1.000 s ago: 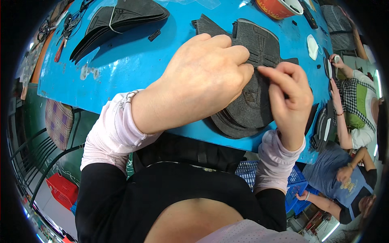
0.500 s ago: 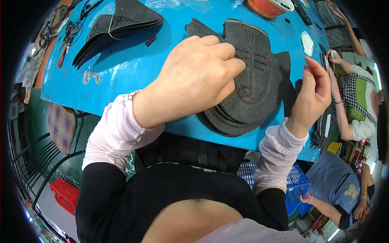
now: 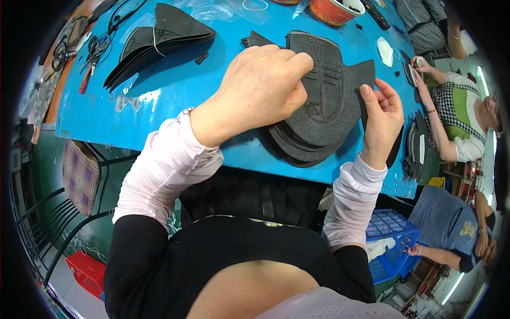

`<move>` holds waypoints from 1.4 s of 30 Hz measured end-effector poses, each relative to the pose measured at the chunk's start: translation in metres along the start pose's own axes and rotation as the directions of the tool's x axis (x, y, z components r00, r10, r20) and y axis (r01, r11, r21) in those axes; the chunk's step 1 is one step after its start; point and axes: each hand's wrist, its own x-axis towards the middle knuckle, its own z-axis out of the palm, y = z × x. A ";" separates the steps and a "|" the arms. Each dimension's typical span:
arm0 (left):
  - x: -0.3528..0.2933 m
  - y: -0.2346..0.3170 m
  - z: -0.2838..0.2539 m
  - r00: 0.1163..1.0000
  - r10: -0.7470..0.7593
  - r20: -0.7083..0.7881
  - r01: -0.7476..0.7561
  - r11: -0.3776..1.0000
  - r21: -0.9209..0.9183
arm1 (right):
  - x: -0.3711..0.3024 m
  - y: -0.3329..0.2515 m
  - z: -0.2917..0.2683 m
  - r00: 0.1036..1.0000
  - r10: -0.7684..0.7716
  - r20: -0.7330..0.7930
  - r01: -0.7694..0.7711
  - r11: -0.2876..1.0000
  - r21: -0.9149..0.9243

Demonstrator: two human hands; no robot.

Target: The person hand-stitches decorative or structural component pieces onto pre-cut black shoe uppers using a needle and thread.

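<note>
A stack of dark grey fabric pieces (image 3: 332, 125) with stitched oval outlines and pointed side wings lies on the blue table in front of me. My left hand (image 3: 260, 87) is closed in a fist above the stack's left side, and whatever it may hold is hidden from view. At the right wing my right hand (image 3: 381, 114) has its thumb by the fabric edge, its fingers curled and set apart from the thumb. Farther left lies another bundle of folded grey pieces (image 3: 164, 40), with a white band (image 3: 155, 40) around it.
Scissors (image 3: 62, 52) and red-handled snips (image 3: 87, 74) lie at the far left. A red-orange tub (image 3: 332, 11) and a white mask (image 3: 385, 52) sit beyond the stack. Co-workers sit along the right, beside more dark pieces (image 3: 417, 143). A blue crate (image 3: 390, 234) stands below the table.
My right hand has moved left to the stack's right wing, and its thumb and fingers have spread. The left fist stays over the stack. The whole view has shifted slightly.
</note>
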 end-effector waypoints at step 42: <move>0.000 -0.001 0.000 0.915 -0.400 0.043 0.175 0.299 -0.938 | -0.008 -0.074 0.032 0.792 -0.374 0.482 0.384 0.919 0.083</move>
